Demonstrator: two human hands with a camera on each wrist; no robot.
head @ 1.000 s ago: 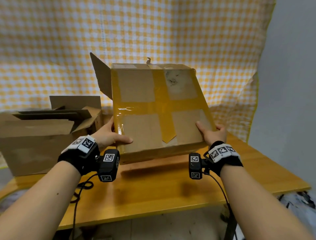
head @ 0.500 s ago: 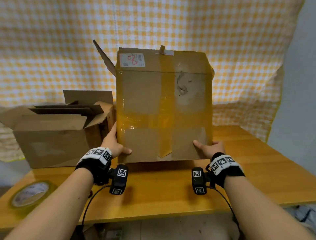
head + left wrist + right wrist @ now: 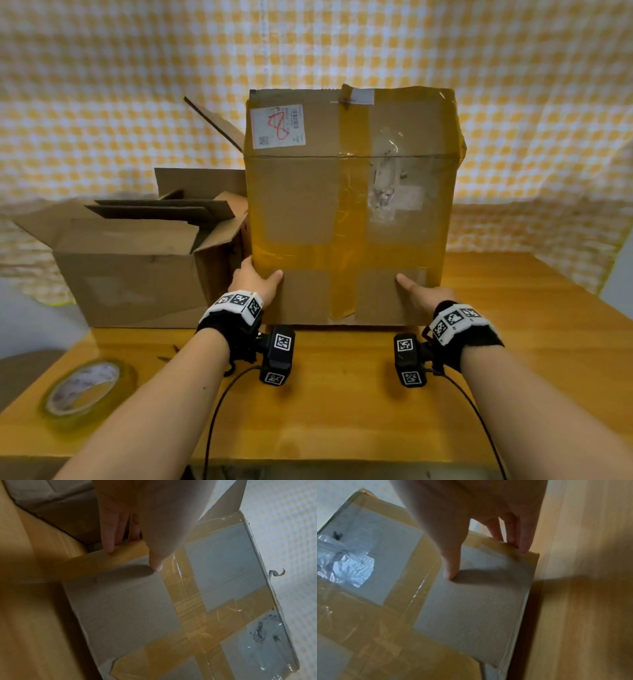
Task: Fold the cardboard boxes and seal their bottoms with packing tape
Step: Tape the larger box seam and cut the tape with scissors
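A large cardboard box (image 3: 349, 205) stands on the wooden table (image 3: 342, 404), its bottom face turned toward me and crossed by yellow-brown packing tape (image 3: 342, 260). A flap sticks out behind its upper left corner. My left hand (image 3: 255, 281) holds the lower left edge, thumb (image 3: 157, 561) on the taped face and fingers (image 3: 109, 536) round the side. My right hand (image 3: 421, 294) holds the lower right edge the same way, thumb (image 3: 452, 566) on the face (image 3: 471, 608). A white shipping label (image 3: 277, 126) sits on the panel above.
A second open cardboard box (image 3: 137, 274) stands at the left, touching the held box. A roll of packing tape (image 3: 85, 390) lies at the table's near left corner. A yellow checked cloth (image 3: 137, 85) hangs behind. The table's front strip is bare wood.
The box has tipped from a raised tilt to standing with its lower edge on the table. Both hands kept their hold on its lower corners.
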